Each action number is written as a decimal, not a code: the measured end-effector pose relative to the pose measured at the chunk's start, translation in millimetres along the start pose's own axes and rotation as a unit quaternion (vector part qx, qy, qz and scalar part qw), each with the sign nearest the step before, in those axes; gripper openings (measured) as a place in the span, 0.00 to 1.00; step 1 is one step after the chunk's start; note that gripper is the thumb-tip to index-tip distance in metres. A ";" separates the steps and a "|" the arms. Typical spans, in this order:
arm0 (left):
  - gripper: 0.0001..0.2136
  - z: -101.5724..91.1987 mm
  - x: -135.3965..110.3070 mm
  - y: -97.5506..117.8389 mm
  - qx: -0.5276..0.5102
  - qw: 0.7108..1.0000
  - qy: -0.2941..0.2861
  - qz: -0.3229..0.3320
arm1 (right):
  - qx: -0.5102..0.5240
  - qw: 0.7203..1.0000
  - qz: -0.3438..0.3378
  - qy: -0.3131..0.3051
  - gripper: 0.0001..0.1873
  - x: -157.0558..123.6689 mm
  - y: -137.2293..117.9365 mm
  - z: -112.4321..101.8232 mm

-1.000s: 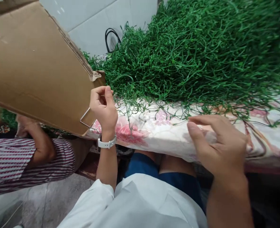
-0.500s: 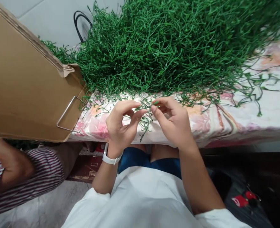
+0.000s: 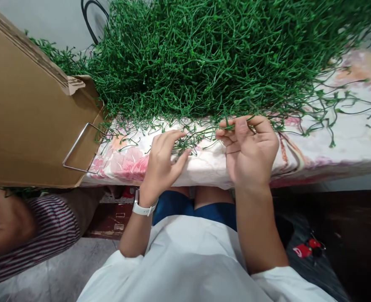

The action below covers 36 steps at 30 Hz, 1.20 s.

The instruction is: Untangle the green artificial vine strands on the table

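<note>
My right hand is turned partly palm up, and its thumb and fingers pinch a thin green plastic-looking stem. My left hand, with a white watch on the wrist, rests at the table edge with thumb and fingers apart. A small cluster of loose green stems lies on the cloth between its thumb and fingertips; whether the fingers touch them I cannot tell. Just beyond both hands rises a large tangled heap of green stems with small branched tips.
A flowered cloth covers the table. At left stands a cardboard sheet or box with a bent metal wire by it. More stems are scattered at right. Another person's arm is at lower left. A black cable loops behind.
My hands were close together over the stems. Now my right hand has moved right and turned palm upward with a stem, while my left hand has opened. The view shifted slightly.
</note>
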<state>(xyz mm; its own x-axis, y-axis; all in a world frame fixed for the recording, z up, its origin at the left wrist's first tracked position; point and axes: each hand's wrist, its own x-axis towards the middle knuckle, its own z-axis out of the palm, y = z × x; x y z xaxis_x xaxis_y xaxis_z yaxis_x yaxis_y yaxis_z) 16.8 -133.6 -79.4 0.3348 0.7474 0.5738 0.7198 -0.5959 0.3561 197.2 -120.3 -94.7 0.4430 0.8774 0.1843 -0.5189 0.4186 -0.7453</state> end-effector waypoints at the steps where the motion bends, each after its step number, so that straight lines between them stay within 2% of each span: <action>1: 0.10 -1.9 0.8 -2.3 -0.003 1.000 0.013 0.002 | 0.004 1.000 0.011 0.004 0.20 0.9 -0.6 -0.9; 5: 0.05 -8.4 3.1 -12.0 -0.044 0.995 0.091 -0.012 | -0.001 0.999 0.042 0.004 0.21 5.3 1.2 -9.0; 11: 0.16 -21.6 6.6 -22.1 -0.151 0.958 0.195 -0.145 | -0.016 0.999 0.029 -0.002 0.20 9.2 6.6 -17.8; 13: 0.18 -26.9 7.0 -27.8 -0.182 0.945 0.209 -0.175 | -0.026 0.999 0.034 0.002 0.20 9.6 6.8 -18.6; 18: 0.18 -38.7 5.4 -44.1 -0.197 0.932 0.229 -0.202 | -0.034 0.999 0.028 0.018 0.18 11.7 8.4 -21.8; 22: 0.22 -43.1 4.7 -48.0 -0.270 0.901 0.232 -0.247 | -0.013 0.999 0.036 0.031 0.16 14.1 10.2 -25.9; 27: 0.22 -42.6 6.5 -43.5 -0.308 0.877 0.243 -0.276 | -0.045 0.999 0.021 -0.014 0.13 16.1 9.9 -31.9; 29: 0.21 -40.5 6.6 -39.6 -0.298 0.884 0.239 -0.270 | -0.044 0.999 0.019 -0.019 0.13 14.9 8.2 -30.6; 31: 0.21 -36.4 6.2 -32.3 -0.272 0.910 0.205 -0.236 | -0.019 0.999 0.020 -0.016 0.13 11.2 5.6 -25.5; 34: 0.20 -25.2 6.7 -12.0 -0.165 0.974 0.110 -0.112 | -0.013 0.998 -0.010 -0.064 0.12 1.0 2.0 -14.4; 36: 0.19 -15.5 9.3 6.3 -0.047 0.998 0.032 -0.009 | -0.044 0.991 -0.016 -0.126 0.10 -7.3 0.2 -8.5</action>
<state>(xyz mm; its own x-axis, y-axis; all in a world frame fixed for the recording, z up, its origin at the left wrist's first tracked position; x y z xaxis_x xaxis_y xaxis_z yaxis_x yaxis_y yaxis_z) 15.0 -134.9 -60.4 0.2802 0.7400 0.6115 0.6637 -0.6095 0.4336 200.1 -128.6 -101.6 0.2556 0.8997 0.3540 -0.4377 0.4341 -0.7874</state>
